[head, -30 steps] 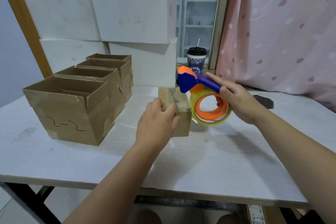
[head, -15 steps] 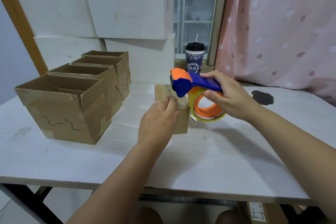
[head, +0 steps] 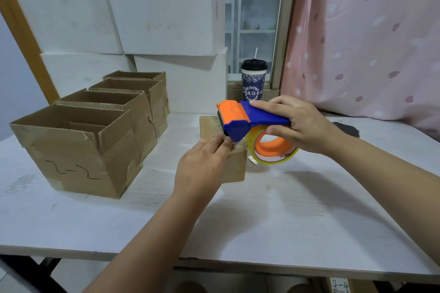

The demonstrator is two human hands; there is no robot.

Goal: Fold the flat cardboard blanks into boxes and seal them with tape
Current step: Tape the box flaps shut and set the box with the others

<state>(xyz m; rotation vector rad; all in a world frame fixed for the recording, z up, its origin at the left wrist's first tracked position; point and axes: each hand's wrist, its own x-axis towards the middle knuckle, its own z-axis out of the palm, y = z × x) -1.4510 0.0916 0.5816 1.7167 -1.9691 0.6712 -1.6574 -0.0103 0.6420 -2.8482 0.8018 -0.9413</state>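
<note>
1. At the left of the white surface (head: 309, 221) we see four open brown boxes (head: 78, 150) in a row running away from us, each touching the next. The nearest has a black scribble on its front.
2. Behind them we find large white cartons (head: 162, 7) stacked two high.
3. Near the middle stands the small closed box (head: 234, 169), to the right of the row and apart from it.
4. We see the left hand (head: 202, 166) lying flat on that box's top, fingers straight and together, pressing down and gripping nothing.
5. The orange and blue tape dispenser (head: 240, 121) meets the box top right at the left fingertips. Its roll of clear tape (head: 273, 150) hangs just beside the box's right side.
6. We see the right hand (head: 302, 123) gripping the blue handle, fingers over it and thumb curled beneath.
7. Further back we notice a lidded cup (head: 253, 81) with a straw on the window ledge, and a pink curtain (head: 369, 31) at the right.
</note>
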